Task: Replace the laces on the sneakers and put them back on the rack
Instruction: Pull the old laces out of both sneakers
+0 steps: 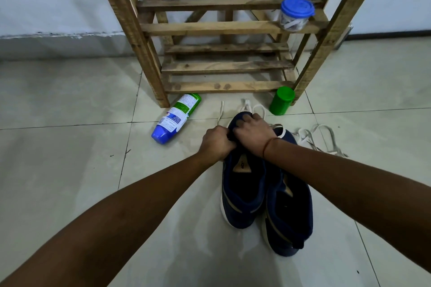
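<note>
On the pale tiled floor (70, 100) in front of me, seen from my head camera, two navy-blue fabric sneakers with white soles stand side by side, heels toward me and toes toward the rough wooden slatted rack (224, 28). My left hand (215, 143) is clenched at the left side of the left sneaker (242, 191), up by its tongue, with the fingers curled tight on the dark fabric; whether a lace end is pinched inside that fist I cannot tell. My right hand (253, 133), a thin red thread around its wrist, lies over the top of the same shoe's forefoot, fingers bent down and gripping the toe end. The two hands meet over the eyelet area, knuckles nearly touching. The right sneaker (289, 214) sits just beside the first, touching it along the inner side, and my right forearm crosses above it. White flat laces (245, 106) trail on the tile just past my fingertips, toward the rack, and a second loose tangle of white laces (319, 137) lies to the right of the shoes. A blue-capped spray can with a green and white label (176, 117) lies on its side to the left, a green plastic jar (281, 100) stands by the rack's right leg, and a clear jar with a blue lid (295, 14) rests on a rack slat.
</note>
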